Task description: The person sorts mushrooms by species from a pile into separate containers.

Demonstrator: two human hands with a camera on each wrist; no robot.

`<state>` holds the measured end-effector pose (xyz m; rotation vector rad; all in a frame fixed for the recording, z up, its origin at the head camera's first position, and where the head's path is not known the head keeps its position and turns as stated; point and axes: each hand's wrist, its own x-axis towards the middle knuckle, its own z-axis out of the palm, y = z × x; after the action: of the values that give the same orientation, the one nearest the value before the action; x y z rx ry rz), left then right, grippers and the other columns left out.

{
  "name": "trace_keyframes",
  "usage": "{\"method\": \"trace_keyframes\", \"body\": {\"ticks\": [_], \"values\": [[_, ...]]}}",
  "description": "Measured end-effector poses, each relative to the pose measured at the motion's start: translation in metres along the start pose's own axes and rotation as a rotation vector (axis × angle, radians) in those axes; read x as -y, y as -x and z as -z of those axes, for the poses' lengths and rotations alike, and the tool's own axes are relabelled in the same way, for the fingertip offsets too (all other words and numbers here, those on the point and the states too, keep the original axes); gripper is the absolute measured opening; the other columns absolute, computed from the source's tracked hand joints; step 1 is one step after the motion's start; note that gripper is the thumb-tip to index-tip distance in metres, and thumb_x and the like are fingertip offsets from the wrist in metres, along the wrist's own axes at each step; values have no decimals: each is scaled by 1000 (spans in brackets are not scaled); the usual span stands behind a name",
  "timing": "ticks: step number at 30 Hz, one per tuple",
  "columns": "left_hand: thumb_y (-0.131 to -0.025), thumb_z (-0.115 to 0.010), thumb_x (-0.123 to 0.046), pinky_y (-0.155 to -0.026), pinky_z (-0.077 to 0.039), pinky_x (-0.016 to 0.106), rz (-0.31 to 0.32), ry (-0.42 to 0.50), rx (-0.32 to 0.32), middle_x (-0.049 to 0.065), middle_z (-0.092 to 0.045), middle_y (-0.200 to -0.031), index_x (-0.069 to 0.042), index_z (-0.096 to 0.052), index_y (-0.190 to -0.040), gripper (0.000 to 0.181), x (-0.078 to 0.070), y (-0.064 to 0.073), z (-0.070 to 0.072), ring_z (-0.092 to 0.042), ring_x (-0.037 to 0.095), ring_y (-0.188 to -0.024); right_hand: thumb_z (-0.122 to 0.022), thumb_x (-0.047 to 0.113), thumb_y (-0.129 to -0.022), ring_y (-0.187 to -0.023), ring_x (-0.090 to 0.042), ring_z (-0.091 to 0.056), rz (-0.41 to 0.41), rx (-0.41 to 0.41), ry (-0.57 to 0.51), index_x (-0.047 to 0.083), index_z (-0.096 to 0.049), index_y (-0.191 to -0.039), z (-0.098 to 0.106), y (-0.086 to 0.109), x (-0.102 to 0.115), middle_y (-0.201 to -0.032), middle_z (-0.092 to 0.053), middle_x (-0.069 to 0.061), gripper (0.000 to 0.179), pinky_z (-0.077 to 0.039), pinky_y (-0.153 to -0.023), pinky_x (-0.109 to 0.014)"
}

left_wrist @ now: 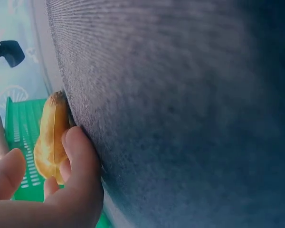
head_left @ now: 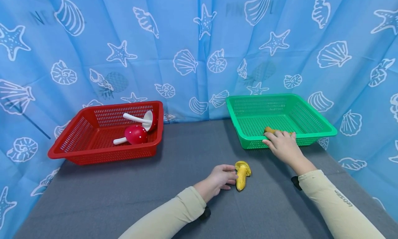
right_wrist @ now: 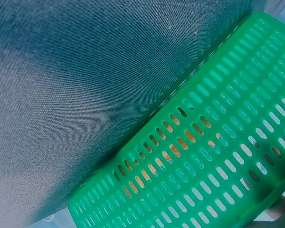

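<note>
A yellow toy mushroom (head_left: 241,177) lies on the grey cloth, its cap toward the back; in the left wrist view the mushroom (left_wrist: 52,130) is close ahead of the fingers. My left hand (head_left: 218,180) is beside its stem, thumb and fingers spread apart; whether a fingertip touches it is unclear. My right hand (head_left: 284,145) reaches over the near rim of the green basket (head_left: 248,142), its fingers partly hidden inside. Under those fingers a brownish-yellow mushroom (head_left: 269,130) shows in part. Through the slots in the right wrist view, yellow-brown patches appear low behind the basket wall (right_wrist: 218,156).
A red basket (head_left: 105,156) stands at the back left, holding two red toy mushrooms with white dots and white stems, one a red-capped mushroom (head_left: 135,134). Behind both baskets hangs a blue curtain (head_left: 199,80) with shell prints. The grey cloth (head_left: 124,197) covers the table.
</note>
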<state>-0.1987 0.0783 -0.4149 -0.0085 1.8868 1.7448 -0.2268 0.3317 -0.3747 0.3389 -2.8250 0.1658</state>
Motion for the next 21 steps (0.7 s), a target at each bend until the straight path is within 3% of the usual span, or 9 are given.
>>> {"method": "trace_keyframes", "body": {"ticks": [8, 15, 21], "values": [[-84, -71, 2, -54, -44, 25, 18, -44, -78, 0, -62, -97, -5, -64, -117, 35, 0, -7, -12, -63, 15, -72, -52, 31, -101, -110, -56, -46, 6, -9, -3, 2, -57, -128, 0, 0, 1, -120, -55, -31, 40, -18, -93, -80], [-81, -73, 4, -52, -40, 25, 19, -134, -113, -2, -63, -91, -7, -65, -109, 31, -4, -7, -20, -56, 15, -67, -53, 29, -101, -112, -55, -45, -2, 2, 2, 2, -56, -129, 1, 0, 0, -121, -54, -31, 39, -17, -93, -80], [-83, -71, 6, -51, -41, 25, 28, -155, -133, -1, -64, -88, -8, -65, -107, 28, -5, -8, -21, -55, 16, -65, -54, 28, -100, -112, -55, -45, -5, 5, -2, 2, -57, -129, 2, 1, 1, -122, -54, -31, 39, -17, -93, -80]]}}
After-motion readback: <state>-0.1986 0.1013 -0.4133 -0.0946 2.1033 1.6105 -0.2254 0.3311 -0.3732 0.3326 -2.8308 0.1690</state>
